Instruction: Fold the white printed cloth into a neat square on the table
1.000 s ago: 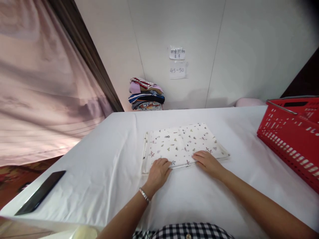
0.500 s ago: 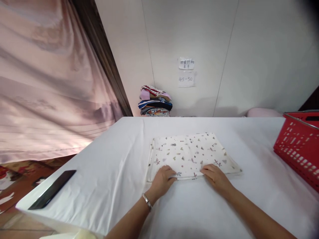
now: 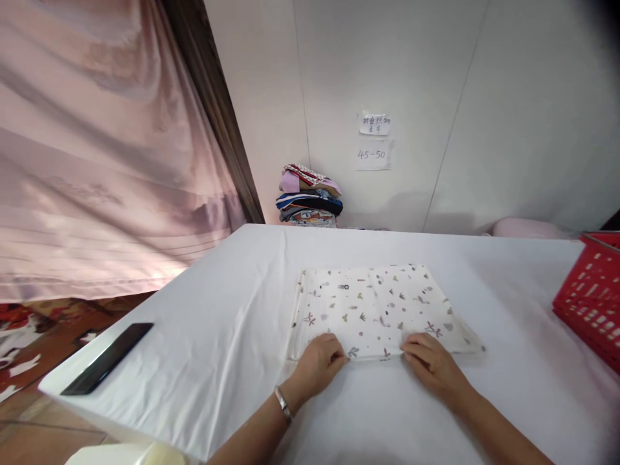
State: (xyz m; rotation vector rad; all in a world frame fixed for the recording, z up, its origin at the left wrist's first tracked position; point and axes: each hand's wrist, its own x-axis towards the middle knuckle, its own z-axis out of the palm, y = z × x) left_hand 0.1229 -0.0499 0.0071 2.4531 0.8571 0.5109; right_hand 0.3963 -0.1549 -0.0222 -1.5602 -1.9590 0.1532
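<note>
A white cloth (image 3: 368, 307) with small printed plants and shapes lies folded flat in a rough rectangle on the white-covered table (image 3: 217, 323). My left hand (image 3: 322, 361), with a silver bracelet at the wrist, pinches the cloth's near edge left of its middle. Farther right along the same edge, my right hand (image 3: 431, 365) has its fingers closed on the fabric, thumb tucked below. Between the two hands the near edge runs fairly straight. The cloth's right near corner sticks out beyond my right hand.
A red plastic basket (image 3: 593, 303) stands at the table's right side. On the left edge lies a flat black object (image 3: 109, 358). Folded clothes (image 3: 310, 197) are stacked behind the far edge, by a wall with paper notes (image 3: 374, 155). A pink curtain (image 3: 97, 161) hangs at left.
The view has shifted slightly left. Both hands have drawn in to a tighter pinch on the near edge; the left fingers, more spread before, are now curled. The cloth keeps its shape.
</note>
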